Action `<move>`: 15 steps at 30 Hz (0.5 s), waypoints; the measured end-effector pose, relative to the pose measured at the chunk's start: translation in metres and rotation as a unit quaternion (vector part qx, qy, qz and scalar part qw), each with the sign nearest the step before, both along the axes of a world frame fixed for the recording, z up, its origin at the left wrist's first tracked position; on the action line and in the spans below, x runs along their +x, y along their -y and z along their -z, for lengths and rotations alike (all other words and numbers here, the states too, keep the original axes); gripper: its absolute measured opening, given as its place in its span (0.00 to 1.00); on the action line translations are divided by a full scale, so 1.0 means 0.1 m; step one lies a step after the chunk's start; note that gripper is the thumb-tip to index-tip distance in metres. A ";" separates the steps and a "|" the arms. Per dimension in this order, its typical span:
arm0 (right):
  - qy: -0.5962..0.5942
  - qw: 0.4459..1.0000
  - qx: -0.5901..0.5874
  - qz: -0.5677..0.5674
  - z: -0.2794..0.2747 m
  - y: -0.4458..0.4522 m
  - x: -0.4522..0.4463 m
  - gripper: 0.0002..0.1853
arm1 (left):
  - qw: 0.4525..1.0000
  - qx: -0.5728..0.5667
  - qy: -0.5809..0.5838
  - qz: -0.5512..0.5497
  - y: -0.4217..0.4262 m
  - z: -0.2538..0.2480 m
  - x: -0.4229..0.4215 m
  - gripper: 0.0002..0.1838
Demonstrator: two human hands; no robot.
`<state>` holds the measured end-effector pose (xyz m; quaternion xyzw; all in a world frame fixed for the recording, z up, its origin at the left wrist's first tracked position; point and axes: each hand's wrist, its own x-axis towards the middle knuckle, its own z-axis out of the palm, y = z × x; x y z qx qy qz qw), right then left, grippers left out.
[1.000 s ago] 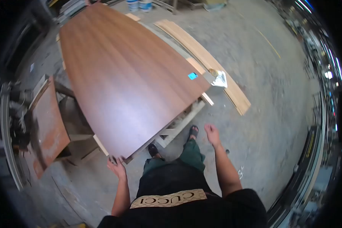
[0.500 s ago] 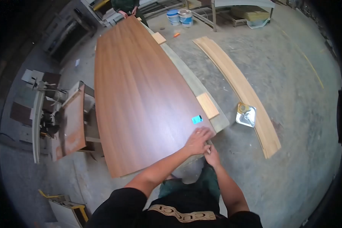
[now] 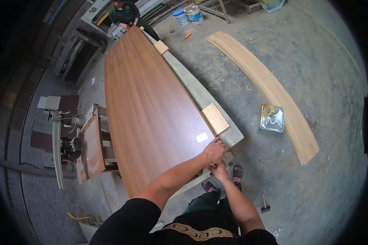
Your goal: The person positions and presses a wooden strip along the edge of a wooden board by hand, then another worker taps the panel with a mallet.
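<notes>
A long brown wood-grain board (image 3: 151, 106) stretches away from me, with a small pale label (image 3: 201, 137) near its front right corner. At that corner my left hand (image 3: 215, 150) lies across the top, its fingers bent over the right edge. Just below, my right hand (image 3: 218, 171) grips the corner from the front, its fingertips partly hidden. Under the board, a grey-green slab (image 3: 192, 79) sticks out on the right, bearing light wood blocks, one of them (image 3: 215, 119) near my hands.
A person (image 3: 124, 14) leans at the board's far end. Light wood planks (image 3: 270, 87) lie on the floor to the right, beside a metal can (image 3: 272, 119). A hammer (image 3: 265, 203) lies near my feet. Buckets (image 3: 193, 14) stand behind; a machine table (image 3: 91, 147) is left.
My left hand has moved from the board's left corner to its right corner. My right hand, earlier open in the air, has closed on that corner. The far person has come into fuller view.
</notes>
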<state>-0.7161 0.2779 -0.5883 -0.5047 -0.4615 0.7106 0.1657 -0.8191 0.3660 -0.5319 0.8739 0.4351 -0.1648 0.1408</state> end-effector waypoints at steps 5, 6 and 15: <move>-0.007 0.984 0.172 0.035 0.06 0.05 -0.03 0.17 | 0.997 -0.026 0.068 -0.031 -0.04 -0.15 0.00 0.18; 0.010 0.988 0.151 0.028 0.00 0.08 -0.02 0.17 | 0.995 -0.039 0.079 -0.041 -0.04 -0.18 -0.01 0.16; 0.078 0.982 0.166 0.047 0.08 -0.15 0.19 0.18 | 0.984 -0.020 0.172 -0.047 -0.04 -0.35 -0.05 0.11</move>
